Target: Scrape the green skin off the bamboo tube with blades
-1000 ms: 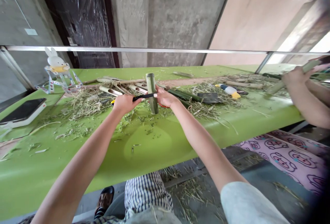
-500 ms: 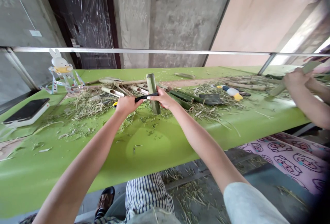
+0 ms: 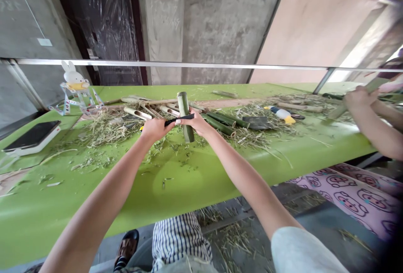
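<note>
My left hand (image 3: 154,129) is closed round a knife (image 3: 185,118) with a dark blade and a yellow end poking out behind the fist. Its blade lies across the near side of a short green bamboo tube (image 3: 183,103), which stands nearly upright, tilted a little. My right hand (image 3: 198,123) grips that tube from the right, its thumb at the blade. Just behind my hands lie split bamboo pieces (image 3: 137,113). To the right of the tube are several dark green bamboo lengths (image 3: 220,124).
Shavings (image 3: 103,128) cover much of the green tabletop (image 3: 201,180). A white device with a black screen (image 3: 33,135) and a rabbit figure (image 3: 74,78) stand left. Rightward are a dark flat blade (image 3: 258,123), a white-and-yellow bottle (image 3: 283,114) and another person's hands (image 3: 360,99) gripping bamboo.
The knife has shifted slightly along the bamboo tube, its blade tip now showing past the tube's right side. The tube leans slightly more. Both hands keep their hold.
</note>
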Demonstrator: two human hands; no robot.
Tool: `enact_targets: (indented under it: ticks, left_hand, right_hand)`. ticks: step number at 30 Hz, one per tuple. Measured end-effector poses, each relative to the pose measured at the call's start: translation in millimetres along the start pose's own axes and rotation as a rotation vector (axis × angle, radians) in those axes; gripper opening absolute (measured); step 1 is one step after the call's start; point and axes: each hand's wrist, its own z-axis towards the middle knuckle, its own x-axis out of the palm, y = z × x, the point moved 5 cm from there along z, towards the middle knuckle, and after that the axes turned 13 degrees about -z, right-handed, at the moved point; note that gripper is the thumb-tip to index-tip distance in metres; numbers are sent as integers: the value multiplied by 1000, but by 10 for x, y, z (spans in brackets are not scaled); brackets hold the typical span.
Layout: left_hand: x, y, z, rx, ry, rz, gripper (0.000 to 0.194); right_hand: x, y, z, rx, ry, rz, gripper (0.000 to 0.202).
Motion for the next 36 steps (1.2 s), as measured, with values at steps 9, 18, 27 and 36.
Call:
enact_targets:
  ticks: [9,18,27,36]
  left_hand:
    - [-24,-24,-24,-7,6,-36,66]
    - [-34,11,-12,-43,-13,-54,68]
    - [-64,24,-27,-60,-42,-35,75]
    - [-95,24,-38,-66,-111,-40,74]
  right_hand:
    - [-6,2,9,-44,30,1,54]
    - [34,81,-26,-72,-21,-105,37]
    - [5,171,-72,-82,-92,-257,39]
    - [-27,169,-87,-62,-133,-352,39]
